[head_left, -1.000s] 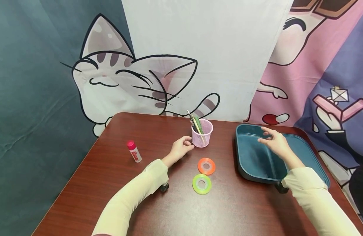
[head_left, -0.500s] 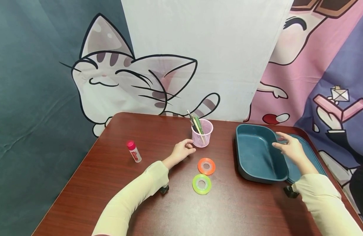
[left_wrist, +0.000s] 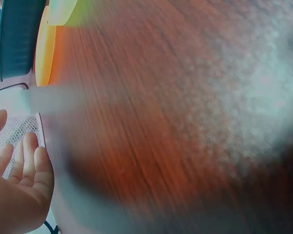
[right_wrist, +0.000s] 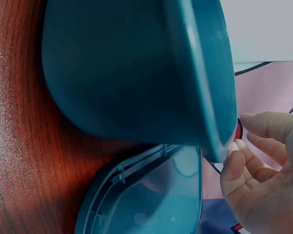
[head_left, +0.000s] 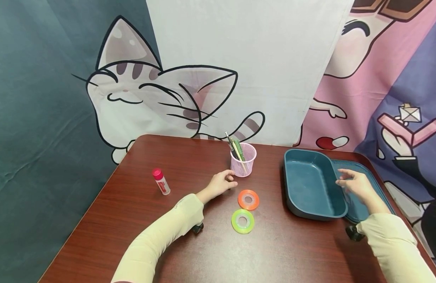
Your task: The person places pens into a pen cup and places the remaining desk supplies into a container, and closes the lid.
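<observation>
My left hand (head_left: 220, 184) hovers just in front of a pink mesh pen holder (head_left: 247, 162), fingers loosely bent and holding nothing. Several pens (head_left: 237, 149) stand in that holder. An orange tape roll (head_left: 252, 193) and a green tape roll (head_left: 251, 222) lie flat to the right of this hand. On the right side, my right hand (head_left: 358, 185) is over a blue lid (head_left: 359, 210), beside the right rim of a deep blue box (head_left: 311, 182). The right wrist view shows its relaxed fingers (right_wrist: 234, 168) near the box rim; whether they touch it I cannot tell.
A glue stick (head_left: 161, 181) with a pink cap stands on the left part of the brown table (head_left: 204, 243). Behind the table hangs a cloth (head_left: 274, 78) with cartoon figures. Part of the lid lies behind the box.
My right hand has moved right, from above the box to above the lid. The left hand has shifted slightly right and toward me. The objects have stayed in place.
</observation>
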A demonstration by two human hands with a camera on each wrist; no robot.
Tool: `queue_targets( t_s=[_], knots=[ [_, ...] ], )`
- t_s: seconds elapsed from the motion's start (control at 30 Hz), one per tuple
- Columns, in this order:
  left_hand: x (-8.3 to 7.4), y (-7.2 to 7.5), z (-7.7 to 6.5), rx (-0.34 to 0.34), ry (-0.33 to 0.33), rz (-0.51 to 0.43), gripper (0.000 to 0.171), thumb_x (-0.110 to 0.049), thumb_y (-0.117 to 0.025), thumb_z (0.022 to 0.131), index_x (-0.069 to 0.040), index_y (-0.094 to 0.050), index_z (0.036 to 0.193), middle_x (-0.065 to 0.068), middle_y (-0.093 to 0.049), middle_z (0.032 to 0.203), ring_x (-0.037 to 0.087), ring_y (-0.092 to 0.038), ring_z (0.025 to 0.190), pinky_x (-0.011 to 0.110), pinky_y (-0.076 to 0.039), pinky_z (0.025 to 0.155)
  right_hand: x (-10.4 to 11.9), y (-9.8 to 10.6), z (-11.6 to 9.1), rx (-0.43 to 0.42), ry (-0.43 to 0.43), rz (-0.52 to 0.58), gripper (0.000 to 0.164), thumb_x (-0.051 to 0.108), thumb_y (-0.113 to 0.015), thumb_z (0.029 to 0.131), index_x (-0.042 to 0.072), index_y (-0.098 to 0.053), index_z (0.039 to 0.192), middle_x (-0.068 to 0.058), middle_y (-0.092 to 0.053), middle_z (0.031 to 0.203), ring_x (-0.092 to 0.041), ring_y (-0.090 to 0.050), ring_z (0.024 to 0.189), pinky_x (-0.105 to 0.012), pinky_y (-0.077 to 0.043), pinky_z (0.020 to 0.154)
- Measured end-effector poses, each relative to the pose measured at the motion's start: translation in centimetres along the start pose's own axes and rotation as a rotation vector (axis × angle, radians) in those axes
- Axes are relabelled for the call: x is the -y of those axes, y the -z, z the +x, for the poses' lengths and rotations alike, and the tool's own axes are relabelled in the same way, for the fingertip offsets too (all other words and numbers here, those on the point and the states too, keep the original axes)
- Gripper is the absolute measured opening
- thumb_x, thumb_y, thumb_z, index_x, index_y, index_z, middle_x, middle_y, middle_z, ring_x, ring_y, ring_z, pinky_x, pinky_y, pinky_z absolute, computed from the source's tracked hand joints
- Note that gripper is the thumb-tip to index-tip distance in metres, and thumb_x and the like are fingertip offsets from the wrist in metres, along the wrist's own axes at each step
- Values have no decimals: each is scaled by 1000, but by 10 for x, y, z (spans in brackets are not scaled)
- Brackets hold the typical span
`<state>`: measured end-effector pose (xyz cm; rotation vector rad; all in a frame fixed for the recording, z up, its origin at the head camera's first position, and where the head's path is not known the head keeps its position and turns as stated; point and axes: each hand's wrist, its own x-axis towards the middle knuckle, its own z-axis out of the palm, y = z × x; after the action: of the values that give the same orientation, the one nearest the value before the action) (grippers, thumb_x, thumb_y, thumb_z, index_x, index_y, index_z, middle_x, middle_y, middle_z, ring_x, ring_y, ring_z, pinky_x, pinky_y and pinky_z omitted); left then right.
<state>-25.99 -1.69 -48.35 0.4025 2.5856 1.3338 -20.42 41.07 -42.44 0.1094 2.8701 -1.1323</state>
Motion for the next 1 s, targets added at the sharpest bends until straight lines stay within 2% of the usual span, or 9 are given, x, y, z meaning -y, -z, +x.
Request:
queue_targets(
  t_s=[0.1, 0.3, 0.5, 0.77, 1.0],
  knots=[
    [-1, -2, 1, 15, -7, 7, 39, -20, -66, 76, -9, -56, 112, 6, -63, 92, 10, -58, 71, 19, -43, 61, -2, -1, 0, 40, -29, 17, 54, 10, -54, 83, -14, -33, 127, -23, -51, 99, 5, -49, 64, -25, -49, 58],
    [-2, -8, 3, 56, -62, 48, 41, -20, -67, 76, -9, -56, 114, 7, -62, 93, 11, -56, 74, 20, -43, 63, -4, -2, -1, 72, -69, 41, 55, 10, -52, 84, -13, -30, 129, -28, -48, 106, 7, -48, 68, -27, -50, 63],
    [-6, -10, 4, 110, -159, 142, 45, -17, -68, 75, -7, -54, 117, 7, -62, 95, 12, -59, 78, 19, -44, 68, -5, -2, 0, 83, -77, 34, 54, 10, -51, 86, -12, -30, 130, -21, -51, 100, 2, -50, 67, -26, -49, 62],
    [-9, -15, 3, 162, -240, 158, 49, -11, -68, 73, -4, -52, 119, 10, -61, 100, 13, -62, 73, 15, -44, 64, -5, -1, 1, 93, -76, 39, 52, 8, -50, 86, -13, -30, 129, -10, -55, 89, -3, -51, 65, -27, -49, 61],
    [-11, -19, 0, 217, -318, 329, 56, -26, -70, 73, -8, -50, 123, 4, -59, 107, 14, -58, 87, 18, -43, 77, -3, -1, 1, 100, -80, 40, 52, 6, -49, 85, -13, -30, 129, -7, -56, 86, -5, -50, 63, -26, -48, 59]
  ],
)
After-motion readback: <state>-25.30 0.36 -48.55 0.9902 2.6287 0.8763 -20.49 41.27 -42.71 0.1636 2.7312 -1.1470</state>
